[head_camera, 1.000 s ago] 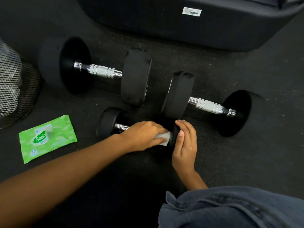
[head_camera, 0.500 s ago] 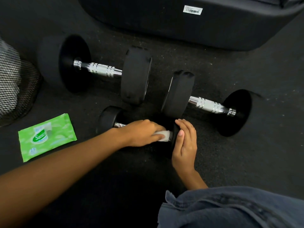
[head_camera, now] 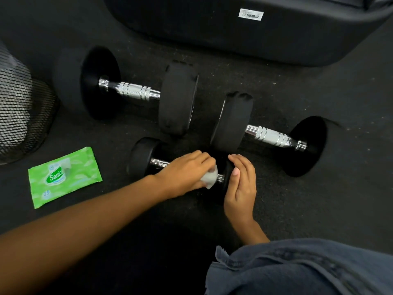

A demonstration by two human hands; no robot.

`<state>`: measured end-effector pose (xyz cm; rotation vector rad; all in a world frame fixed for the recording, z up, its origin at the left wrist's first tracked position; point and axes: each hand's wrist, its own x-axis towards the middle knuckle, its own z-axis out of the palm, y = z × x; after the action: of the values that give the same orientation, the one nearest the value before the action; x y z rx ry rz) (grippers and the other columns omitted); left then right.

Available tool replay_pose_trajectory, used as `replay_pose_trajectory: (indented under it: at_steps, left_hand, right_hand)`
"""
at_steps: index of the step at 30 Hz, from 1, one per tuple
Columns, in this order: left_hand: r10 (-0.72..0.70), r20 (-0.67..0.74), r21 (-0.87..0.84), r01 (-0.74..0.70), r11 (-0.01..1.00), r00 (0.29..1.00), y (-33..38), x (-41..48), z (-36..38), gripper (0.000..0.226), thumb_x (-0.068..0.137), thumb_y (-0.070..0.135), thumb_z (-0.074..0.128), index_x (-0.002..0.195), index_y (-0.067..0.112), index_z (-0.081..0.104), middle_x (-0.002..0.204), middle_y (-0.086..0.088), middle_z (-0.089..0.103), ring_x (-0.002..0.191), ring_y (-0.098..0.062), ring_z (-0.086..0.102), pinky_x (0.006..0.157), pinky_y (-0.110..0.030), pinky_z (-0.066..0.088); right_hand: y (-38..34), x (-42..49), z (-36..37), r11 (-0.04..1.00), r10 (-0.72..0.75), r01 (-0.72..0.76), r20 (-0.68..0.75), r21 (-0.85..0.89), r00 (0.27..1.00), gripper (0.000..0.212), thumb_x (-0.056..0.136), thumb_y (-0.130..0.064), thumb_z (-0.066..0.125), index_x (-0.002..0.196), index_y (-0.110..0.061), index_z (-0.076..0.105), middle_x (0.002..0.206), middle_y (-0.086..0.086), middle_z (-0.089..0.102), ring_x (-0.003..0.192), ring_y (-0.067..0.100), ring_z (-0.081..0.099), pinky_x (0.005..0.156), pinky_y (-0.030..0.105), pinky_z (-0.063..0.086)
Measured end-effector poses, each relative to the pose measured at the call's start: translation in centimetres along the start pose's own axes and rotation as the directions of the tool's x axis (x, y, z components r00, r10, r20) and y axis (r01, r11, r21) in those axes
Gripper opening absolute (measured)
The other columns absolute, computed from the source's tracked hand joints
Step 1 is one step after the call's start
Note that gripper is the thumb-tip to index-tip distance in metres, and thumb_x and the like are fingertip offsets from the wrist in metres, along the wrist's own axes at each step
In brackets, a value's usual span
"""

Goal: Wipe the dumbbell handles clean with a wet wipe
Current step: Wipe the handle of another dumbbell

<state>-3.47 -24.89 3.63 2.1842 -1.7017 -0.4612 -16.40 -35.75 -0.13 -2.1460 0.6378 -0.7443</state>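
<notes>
Three black dumbbells with chrome handles lie on the dark floor. The small dumbbell is nearest me. My left hand grips its handle through a white wet wipe, wrapped around the handle's right end. My right hand rests with straight fingers against the small dumbbell's right weight, which it mostly hides. A large dumbbell lies at the upper left. Another large dumbbell lies to the right.
A green wet-wipe pack lies flat on the floor at the left. A black mesh bin stands at the far left. A big dark padded object spans the top. Blue denim fills the bottom right.
My left hand has slid a little left along the small dumbbell's handle with the wipe, baring the handle's chrome right end. My right hand has stayed put.
</notes>
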Motion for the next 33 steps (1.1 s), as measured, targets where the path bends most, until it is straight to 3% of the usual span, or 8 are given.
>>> replay_pose_trajectory:
  at_steps: [3, 7, 14, 19, 22, 27, 31, 33]
  left_hand:
    - [-0.123, 0.174, -0.146, 0.149, 0.978, 0.977, -1.2, 0.1, -1.2, 0.037, 0.077, 0.028, 0.071, 0.109, 0.019, 0.054, 0.11, 0.002, 0.054, 0.102, -0.014, 0.049, 0.084, -0.028, 0.041]
    - [-0.248, 0.339, -0.167, 0.317, 0.933, 0.907, -2.2, 0.8, -2.6, 0.038, 0.075, 0.034, 0.073, 0.109, 0.027, 0.058, 0.111, 0.006, 0.06, 0.097, -0.011, 0.055, 0.084, -0.033, 0.047]
    - [-0.166, 0.224, 0.023, 0.165, 0.986, 0.96, -0.2, 1.1, -1.4, 0.038, 0.082, 0.036, 0.064, 0.114, 0.019, 0.054, 0.114, 0.001, 0.057, 0.105, -0.017, 0.053, 0.085, -0.034, 0.043]
    - [-0.219, 0.341, -0.278, 0.32, 0.906, 0.914, -1.8, 1.0, -2.7, 0.026, 0.087, 0.033, 0.06, 0.109, 0.022, 0.065, 0.103, 0.001, 0.067, 0.094, -0.012, 0.06, 0.084, -0.03, 0.047]
    - [-0.235, 0.416, -0.237, 0.354, 0.904, 0.879, -1.9, 1.5, -2.9, 0.031, 0.09, 0.038, 0.054, 0.113, 0.02, 0.064, 0.105, 0.0, 0.067, 0.097, -0.013, 0.059, 0.083, -0.026, 0.045]
    - [-0.221, 0.418, -0.114, 0.293, 0.949, 0.881, 0.4, 2.7, -0.9, 0.04, 0.096, 0.043, 0.035, 0.098, 0.014, 0.062, 0.101, -0.009, 0.065, 0.095, -0.026, 0.059, 0.084, -0.037, 0.046]
    - [-0.119, 0.414, -0.186, 0.212, 0.959, 0.902, -0.5, 1.8, -1.1, 0.034, 0.097, 0.032, 0.037, 0.124, 0.019, 0.053, 0.122, -0.005, 0.058, 0.112, -0.021, 0.053, 0.095, -0.039, 0.042]
    - [-0.122, 0.443, -0.215, 0.237, 0.947, 0.888, -1.5, 1.4, -1.5, 0.036, 0.092, 0.037, 0.038, 0.121, 0.022, 0.056, 0.118, -0.002, 0.061, 0.107, -0.018, 0.056, 0.093, -0.039, 0.044]
  right_hand:
    - [0.0, 0.1, 0.0, 1.0, 0.001, -0.001, 0.002, -0.005, 1.0, 0.047, 0.101, -0.029, 0.023, 0.118, -0.002, 0.058, 0.121, 0.009, 0.055, 0.12, 0.018, 0.048, 0.104, 0.037, 0.038]
    - [-0.1, 0.1, 0.1, 1.0, 0.006, -0.006, -0.002, 0.001, 1.0, 0.047, 0.101, -0.029, 0.023, 0.117, -0.002, 0.058, 0.121, 0.008, 0.055, 0.12, 0.017, 0.047, 0.104, 0.036, 0.038]
    - [0.0, 0.0, 0.2, 1.0, 0.008, -0.008, -0.013, 0.008, 1.0, 0.047, 0.101, -0.029, 0.023, 0.117, -0.002, 0.058, 0.121, 0.009, 0.056, 0.12, 0.017, 0.048, 0.104, 0.036, 0.038]
    - [-0.2, 0.1, 0.1, 1.0, 0.008, -0.008, -0.006, -0.001, 1.0, 0.045, 0.1, -0.026, 0.025, 0.117, -0.001, 0.058, 0.121, 0.009, 0.056, 0.12, 0.017, 0.047, 0.104, 0.034, 0.037]
    - [-0.1, 0.1, 0.1, 1.0, 0.006, -0.006, -0.01, 0.004, 1.0, 0.047, 0.101, -0.028, 0.024, 0.117, -0.001, 0.058, 0.12, 0.009, 0.056, 0.12, 0.017, 0.048, 0.104, 0.035, 0.038]
    - [0.0, 0.0, 0.1, 1.0, -0.001, 0.001, -0.013, 0.006, 1.0, 0.048, 0.101, -0.029, 0.023, 0.117, 0.0, 0.059, 0.12, 0.01, 0.056, 0.119, 0.019, 0.048, 0.103, 0.036, 0.038]
    - [0.0, 0.1, 0.1, 1.0, -0.01, 0.01, -0.011, 0.005, 1.0, 0.046, 0.101, -0.027, 0.024, 0.117, -0.001, 0.058, 0.12, 0.009, 0.056, 0.119, 0.02, 0.049, 0.102, 0.039, 0.04]
    - [0.0, 0.1, 0.1, 1.0, -0.007, 0.007, -0.014, 0.004, 1.0, 0.044, 0.1, -0.025, 0.025, 0.117, -0.001, 0.058, 0.12, 0.009, 0.056, 0.118, 0.02, 0.049, 0.102, 0.039, 0.04]
